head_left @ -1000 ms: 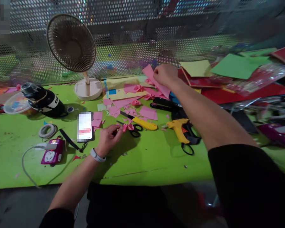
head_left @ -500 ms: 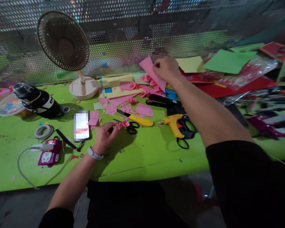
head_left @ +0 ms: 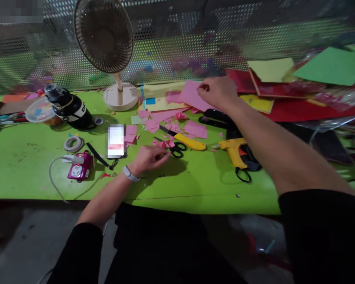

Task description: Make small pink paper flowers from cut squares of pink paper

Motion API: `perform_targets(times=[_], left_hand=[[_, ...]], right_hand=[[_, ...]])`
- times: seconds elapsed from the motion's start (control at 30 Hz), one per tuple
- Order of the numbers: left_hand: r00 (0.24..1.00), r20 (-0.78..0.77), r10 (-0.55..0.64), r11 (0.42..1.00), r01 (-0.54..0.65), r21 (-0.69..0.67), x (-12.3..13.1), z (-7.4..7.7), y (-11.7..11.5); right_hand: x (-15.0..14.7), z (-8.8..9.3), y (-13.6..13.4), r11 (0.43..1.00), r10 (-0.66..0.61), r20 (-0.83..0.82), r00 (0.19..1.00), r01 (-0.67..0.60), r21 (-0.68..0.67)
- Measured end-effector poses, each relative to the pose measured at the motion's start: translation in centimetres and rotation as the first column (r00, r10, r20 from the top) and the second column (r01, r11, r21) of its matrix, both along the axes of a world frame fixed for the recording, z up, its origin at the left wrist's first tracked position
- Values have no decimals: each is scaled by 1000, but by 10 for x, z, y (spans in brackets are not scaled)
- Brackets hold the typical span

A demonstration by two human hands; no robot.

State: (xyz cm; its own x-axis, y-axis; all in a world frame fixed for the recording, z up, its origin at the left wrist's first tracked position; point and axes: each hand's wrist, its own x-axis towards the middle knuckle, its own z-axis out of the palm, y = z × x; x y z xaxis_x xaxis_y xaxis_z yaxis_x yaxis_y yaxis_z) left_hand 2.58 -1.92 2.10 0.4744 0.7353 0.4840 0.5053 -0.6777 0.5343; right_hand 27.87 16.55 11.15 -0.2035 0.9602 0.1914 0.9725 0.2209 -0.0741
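Note:
My right hand [head_left: 220, 92] is at the back of the table, thumb and fingers pinched on the edge of a pink paper sheet [head_left: 192, 96]. Low over the front of the table, my left hand [head_left: 149, 159] has its fingers curled together; whatever they may hold is hidden. Just beyond those fingers is a folded pink paper piece [head_left: 164, 144], next to black-handled scissors [head_left: 177, 150]. A yellow utility knife [head_left: 191, 141] lies behind the scissors, among pink paper scraps [head_left: 195, 129]. Under my right forearm are a black stapler [head_left: 214, 118] and a yellow glue gun [head_left: 233, 152].
On the left are a fan [head_left: 121, 96], a black bottle [head_left: 72, 110], a plastic tub [head_left: 40, 112], a phone [head_left: 116, 141], a tape roll [head_left: 73, 144] and a purple power adapter [head_left: 80, 167] with a cable. Green sheets [head_left: 331, 67] and red sheets [head_left: 296, 112] pile up at right.
The view has shifted, so the table's things appear further right. My left hand has moved right, and its fingertips are now in front of the folded pink piece. My right hand still holds the sheet.

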Motion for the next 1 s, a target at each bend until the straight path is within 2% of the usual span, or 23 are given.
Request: perform_targets(times=[0.1, 0.2, 0.33, 0.47, 0.63, 0.8, 0.9, 1.0], left_hand=[[980, -64, -189, 982, 189, -3, 4, 0, -4], [956, -120, -269, 963, 270, -11, 6, 2, -7], [953, -169, -252, 967, 253, -18, 7, 2, -10], [952, -178, -250, 968, 248, -32, 7, 0, -9], [945, -219, -244, 969, 233, -78, 8, -5, -8], [942, -246, -229, 973, 210, -100, 8, -7, -6], [941, -251, -225, 974, 208, -93, 7, -9, -4], [946, -240, -219, 976, 209, -67, 6, -10, -2]], right_hand=[[2, 4, -30, 994, 102, 26, 994, -101, -51], [9, 3, -54, 974, 179, 86, 980, -164, -159], [25, -3, -63, 947, 180, 156, 971, -128, -294], [34, -7, -59, 943, 177, 193, 965, -110, -315], [17, -8, -61, 930, 230, 196, 953, -155, -333], [6, -4, -81, 906, 282, 195, 939, -194, -376], [26, 4, -99, 921, 241, 198, 950, -159, -357], [60, 14, -115, 960, 134, 170, 976, -85, -265]])
